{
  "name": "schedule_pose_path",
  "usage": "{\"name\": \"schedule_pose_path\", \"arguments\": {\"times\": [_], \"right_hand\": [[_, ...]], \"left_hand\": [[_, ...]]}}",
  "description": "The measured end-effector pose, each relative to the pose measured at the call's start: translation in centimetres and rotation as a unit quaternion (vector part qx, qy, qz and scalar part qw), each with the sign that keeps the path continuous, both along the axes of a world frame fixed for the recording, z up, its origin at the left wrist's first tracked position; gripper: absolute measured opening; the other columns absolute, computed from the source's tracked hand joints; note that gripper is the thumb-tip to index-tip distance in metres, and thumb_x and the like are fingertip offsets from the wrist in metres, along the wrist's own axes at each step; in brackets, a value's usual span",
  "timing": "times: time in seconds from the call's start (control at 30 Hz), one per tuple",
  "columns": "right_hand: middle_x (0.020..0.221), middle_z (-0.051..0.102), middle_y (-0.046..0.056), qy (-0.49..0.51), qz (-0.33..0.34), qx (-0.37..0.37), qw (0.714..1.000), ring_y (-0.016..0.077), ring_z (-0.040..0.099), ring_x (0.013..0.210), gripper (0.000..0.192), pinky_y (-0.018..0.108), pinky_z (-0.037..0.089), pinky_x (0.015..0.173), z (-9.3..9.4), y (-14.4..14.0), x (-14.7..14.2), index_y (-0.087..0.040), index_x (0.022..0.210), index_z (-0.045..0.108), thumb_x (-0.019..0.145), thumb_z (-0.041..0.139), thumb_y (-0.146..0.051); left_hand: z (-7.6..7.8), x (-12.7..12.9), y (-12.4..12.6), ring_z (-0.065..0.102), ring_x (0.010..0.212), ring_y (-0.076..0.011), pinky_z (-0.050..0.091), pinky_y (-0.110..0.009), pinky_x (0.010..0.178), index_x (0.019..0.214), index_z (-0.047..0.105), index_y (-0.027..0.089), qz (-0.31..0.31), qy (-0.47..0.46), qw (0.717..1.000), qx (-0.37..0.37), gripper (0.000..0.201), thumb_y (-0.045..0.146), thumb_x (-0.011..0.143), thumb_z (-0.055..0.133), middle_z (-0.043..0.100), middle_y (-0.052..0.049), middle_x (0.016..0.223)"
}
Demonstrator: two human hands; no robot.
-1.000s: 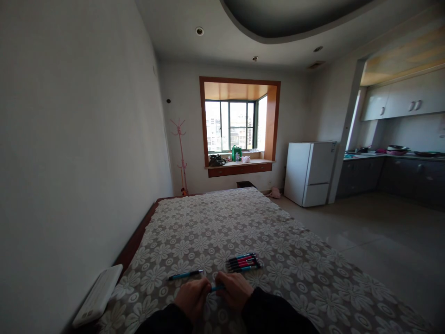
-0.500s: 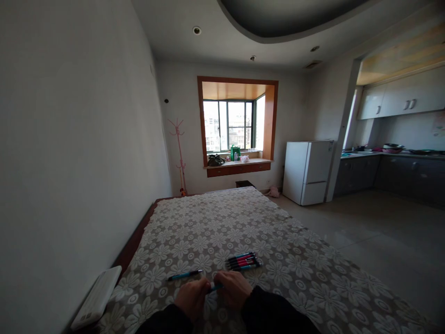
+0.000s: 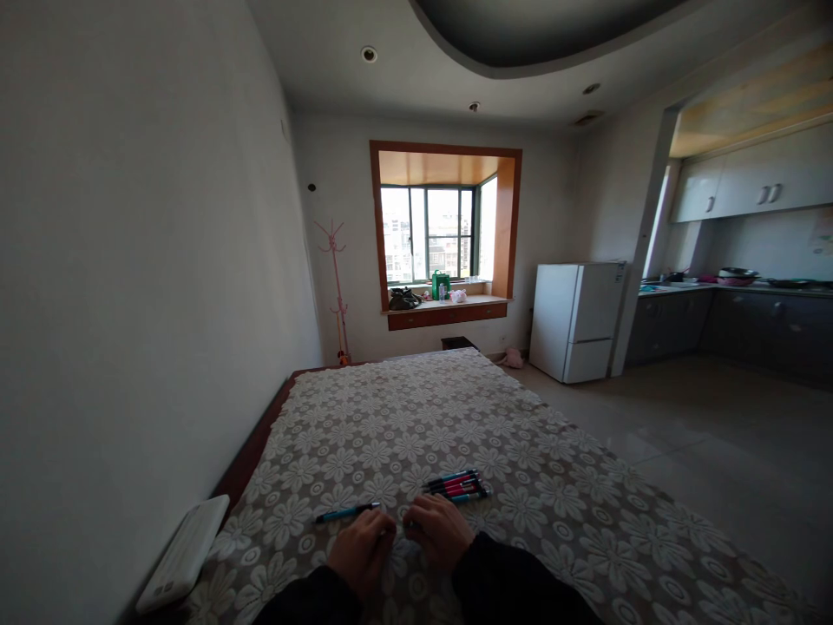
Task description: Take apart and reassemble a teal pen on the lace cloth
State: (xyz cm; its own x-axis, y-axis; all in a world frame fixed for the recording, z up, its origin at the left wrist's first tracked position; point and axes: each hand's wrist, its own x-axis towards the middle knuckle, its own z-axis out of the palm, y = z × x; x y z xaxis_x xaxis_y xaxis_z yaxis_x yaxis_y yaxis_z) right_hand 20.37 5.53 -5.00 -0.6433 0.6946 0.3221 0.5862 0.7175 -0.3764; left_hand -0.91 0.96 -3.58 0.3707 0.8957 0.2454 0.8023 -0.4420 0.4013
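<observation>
Hands meet low in the frame, a teal pen just up-left.

Left hand (image 3: 362, 549) and right hand (image 3: 438, 531) curl knuckle to knuckle on the bed (image 3: 560, 512); any hold is hidden. The pen (image 3: 347, 513) lies crosswise, nearest the left; pen bundle (image 3: 456, 487) upper right.

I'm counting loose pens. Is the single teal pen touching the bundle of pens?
Apart. The head view shows the teal pen lying alone, with flowered cloth plainly between it and the bundle of pens.
</observation>
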Motion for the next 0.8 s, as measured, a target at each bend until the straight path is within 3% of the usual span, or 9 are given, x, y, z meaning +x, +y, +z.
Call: {"name": "schedule_pose_path", "arguments": {"times": [0.27,0.53,0.73,0.8], "right_hand": [[0.104,0.066,0.001,-0.011,-0.028,-0.016,0.999,0.0193,0.058,0.104,0.011,0.03,0.036,0.085,1.7,-0.4,0.3,-0.025,0.1,0.065,0.089,0.064,-0.022],[0.104,0.066,0.001,-0.011,-0.047,0.007,0.999,0.0199,0.057,0.102,0.013,0.033,0.035,0.087,1.8,-0.2,0.8,-0.025,0.099,0.063,0.087,0.065,-0.021],[0.102,0.066,0.002,-0.044,0.073,0.04,0.996,0.0199,0.054,0.101,0.014,0.037,0.033,0.09,2.2,-0.5,0.9,-0.026,0.1,0.067,0.086,0.065,-0.025],[0.103,0.066,0.002,-0.043,0.086,0.055,0.994,0.0203,0.053,0.104,0.012,0.039,0.031,0.095,2.5,-0.7,0.9,-0.027,0.1,0.068,0.088,0.063,-0.027]], "left_hand": [[0.0,-0.4,0.3,0.064,0.099,-0.0215,0.049,-0.033,0.087,0.104,0.066,0.026,0.0,0.005,1.0,-0.004,0.035,0.025,0.098,0.032,0.07,-0.006,0.103],[0.3,-1.5,0.8,0.063,0.103,-0.0202,0.045,-0.033,0.092,0.1,0.066,0.021,0.153,-0.008,0.986,-0.059,0.028,0.019,0.096,0.039,0.069,-0.006,0.108],[0.4,-1.5,0.8,0.063,0.102,-0.0202,0.045,-0.032,0.091,0.102,0.068,0.021,0.125,-0.01,0.991,-0.053,0.026,0.02,0.095,0.043,0.069,-0.005,0.108],[0.4,-1.4,0.7,0.063,0.102,-0.0206,0.045,-0.032,0.091,0.103,0.069,0.022,0.125,-0.01,0.991,-0.054,0.026,0.021,0.096,0.043,0.069,-0.005,0.11]]}}
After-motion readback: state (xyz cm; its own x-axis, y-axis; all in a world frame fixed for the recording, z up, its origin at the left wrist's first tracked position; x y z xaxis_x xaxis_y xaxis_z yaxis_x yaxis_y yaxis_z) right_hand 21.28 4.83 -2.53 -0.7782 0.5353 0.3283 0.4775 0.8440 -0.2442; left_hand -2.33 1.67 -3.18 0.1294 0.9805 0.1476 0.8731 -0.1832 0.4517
